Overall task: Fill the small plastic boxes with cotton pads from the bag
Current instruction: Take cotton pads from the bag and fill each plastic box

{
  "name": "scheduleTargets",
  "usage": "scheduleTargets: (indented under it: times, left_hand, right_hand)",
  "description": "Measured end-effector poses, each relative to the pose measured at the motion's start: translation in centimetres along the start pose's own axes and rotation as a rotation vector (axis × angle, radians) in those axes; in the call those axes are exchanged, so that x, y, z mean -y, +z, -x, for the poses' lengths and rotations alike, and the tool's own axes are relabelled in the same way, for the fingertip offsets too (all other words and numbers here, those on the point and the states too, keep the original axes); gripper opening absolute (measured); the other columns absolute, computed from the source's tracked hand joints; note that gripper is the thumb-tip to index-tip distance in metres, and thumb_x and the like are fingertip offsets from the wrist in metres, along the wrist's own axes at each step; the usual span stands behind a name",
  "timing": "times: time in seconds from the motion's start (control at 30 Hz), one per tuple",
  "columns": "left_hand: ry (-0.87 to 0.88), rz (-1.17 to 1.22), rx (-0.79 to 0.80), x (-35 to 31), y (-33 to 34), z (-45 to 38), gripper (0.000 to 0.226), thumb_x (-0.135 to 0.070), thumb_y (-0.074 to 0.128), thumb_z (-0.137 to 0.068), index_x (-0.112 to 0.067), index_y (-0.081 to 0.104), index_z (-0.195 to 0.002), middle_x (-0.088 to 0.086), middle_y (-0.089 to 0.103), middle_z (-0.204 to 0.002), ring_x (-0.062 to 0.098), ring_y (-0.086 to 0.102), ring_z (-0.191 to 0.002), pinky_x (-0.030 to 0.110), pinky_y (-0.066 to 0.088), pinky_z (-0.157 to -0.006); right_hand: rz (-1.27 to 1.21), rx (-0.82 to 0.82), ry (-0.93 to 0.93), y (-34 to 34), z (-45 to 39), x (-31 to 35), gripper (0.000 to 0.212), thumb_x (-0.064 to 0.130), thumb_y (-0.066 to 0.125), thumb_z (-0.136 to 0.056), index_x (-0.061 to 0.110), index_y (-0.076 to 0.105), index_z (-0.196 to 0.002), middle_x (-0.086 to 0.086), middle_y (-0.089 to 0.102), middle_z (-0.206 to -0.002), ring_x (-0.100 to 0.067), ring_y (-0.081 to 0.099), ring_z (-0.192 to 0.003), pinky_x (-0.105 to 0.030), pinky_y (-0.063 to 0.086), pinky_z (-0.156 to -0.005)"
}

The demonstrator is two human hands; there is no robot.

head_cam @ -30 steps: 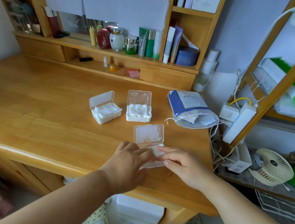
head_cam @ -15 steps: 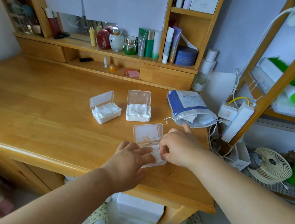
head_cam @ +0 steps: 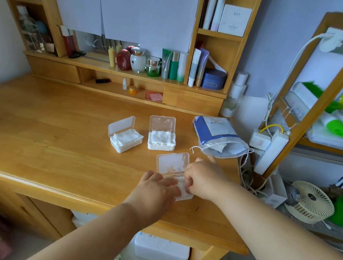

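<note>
Wooden desk (head_cam: 56,141): left hand (head_cam: 154,189) flat on nearest box (head_cam: 175,173); right hand (head_cam: 203,180) apparently pinching its pads

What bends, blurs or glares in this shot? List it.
Head view: wide-angle lens bows the desk edge and tilts the right-hand shelf inward; bottom left corner is smeared with blur; soft daylight, faint shadows only; glare patches on the near box lid; both hands stay sharp.

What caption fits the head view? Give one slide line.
Both hands, left and right, tuck cotton pads into the nearest box beside two filled boxes.
</note>
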State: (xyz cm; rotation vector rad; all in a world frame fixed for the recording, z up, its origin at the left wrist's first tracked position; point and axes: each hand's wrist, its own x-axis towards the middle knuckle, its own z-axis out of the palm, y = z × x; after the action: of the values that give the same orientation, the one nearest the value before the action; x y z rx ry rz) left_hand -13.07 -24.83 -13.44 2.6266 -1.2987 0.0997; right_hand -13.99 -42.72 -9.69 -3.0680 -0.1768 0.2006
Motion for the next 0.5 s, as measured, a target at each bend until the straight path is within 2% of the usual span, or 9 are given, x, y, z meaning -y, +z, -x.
scheduleTargets:
  times: [0.1, 0.13, 0.2, 0.27, 0.33, 0.4, 0.5]
  left_hand:
    - [-0.047, 0.021, -0.128, 0.2, -0.2, 0.6, 0.019, -0.019, 0.074, -0.075, -0.030, 0.072, -0.090, -0.008, 0.070, -0.108, 0.021, 0.066, -0.087, 0.038, 0.048, -0.081]
    - [-0.060, 0.025, -0.164, 0.6, -0.1, 0.8, 0.022, -0.017, 0.079, -0.070, -0.029, 0.072, -0.086, -0.007, 0.072, -0.105, 0.021, 0.068, -0.085, 0.038, 0.050, -0.076]
    - [-0.067, 0.022, -0.213, 1.5, 0.1, 1.1, 0.023, -0.014, 0.080, -0.069, -0.028, 0.073, -0.086, -0.007, 0.072, -0.102, 0.020, 0.068, -0.087, 0.037, 0.050, -0.077]
    - [-0.067, -0.008, -0.267, 2.2, 0.2, 1.2, 0.018, -0.017, 0.069, -0.074, -0.027, 0.074, -0.088, -0.006, 0.072, -0.102, 0.020, 0.068, -0.091, 0.037, 0.048, -0.081]
    - [-0.110, -0.012, -0.302, 2.4, 0.2, 1.1, 0.023, -0.024, 0.054, -0.080, -0.024, 0.075, -0.090, -0.003, 0.072, -0.104, 0.023, 0.067, -0.097, 0.036, 0.041, -0.087]
    - [-0.133, -0.007, -0.364, 2.0, 0.1, 0.9, 0.030, -0.031, 0.049, -0.081, -0.020, 0.074, -0.094, -0.001, 0.070, -0.108, 0.025, 0.064, -0.102, 0.035, 0.036, -0.090]
    - [-0.052, 0.049, -0.476, -0.1, -0.1, -0.7, 0.022, -0.026, 0.054, -0.084, -0.019, 0.069, -0.098, -0.003, 0.064, -0.109, 0.022, 0.059, -0.102, 0.033, 0.036, -0.091]
  right_hand:
    - [-0.553, -0.127, 0.093, 1.0, 2.0, -1.4, 0.008, 0.024, 0.068, -0.083, 0.027, 0.073, -0.078, 0.019, 0.066, -0.105, -0.002, 0.053, -0.107, -0.029, 0.038, -0.099]
    - [-0.734, -0.194, 0.152, 1.5, 2.9, -1.9, 0.011, 0.022, 0.066, -0.085, 0.028, 0.073, -0.080, 0.021, 0.065, -0.106, 0.002, 0.055, -0.105, -0.026, 0.040, -0.096]
    - [-0.929, -0.335, 0.264, 2.9, 4.8, -3.1, 0.016, 0.020, 0.064, -0.087, 0.034, 0.072, -0.082, 0.023, 0.067, -0.101, 0.008, 0.058, -0.100, -0.017, 0.042, -0.091]
    - [-0.979, -0.405, 0.323, 3.9, 6.3, -4.0, 0.016, 0.023, 0.063, -0.088, 0.036, 0.072, -0.085, 0.025, 0.069, -0.093, 0.011, 0.060, -0.094, -0.007, 0.042, -0.080]
    - [-1.011, -0.445, 0.337, 4.4, 7.1, -5.1, 0.015, 0.023, 0.062, -0.089, 0.035, 0.071, -0.089, 0.023, 0.070, -0.092, 0.013, 0.059, -0.092, -0.001, 0.042, -0.072]
    - [-1.038, -0.482, 0.354, 4.4, 7.3, -6.3, 0.016, 0.021, 0.061, -0.090, 0.034, 0.070, -0.093, 0.022, 0.069, -0.095, 0.014, 0.058, -0.094, 0.001, 0.041, -0.071]
    - [-0.961, -0.553, 0.383, 3.9, 6.7, -8.5, 0.018, 0.022, 0.059, -0.091, 0.036, 0.068, -0.098, 0.025, 0.065, -0.096, 0.016, 0.056, -0.093, 0.000, 0.040, -0.073]
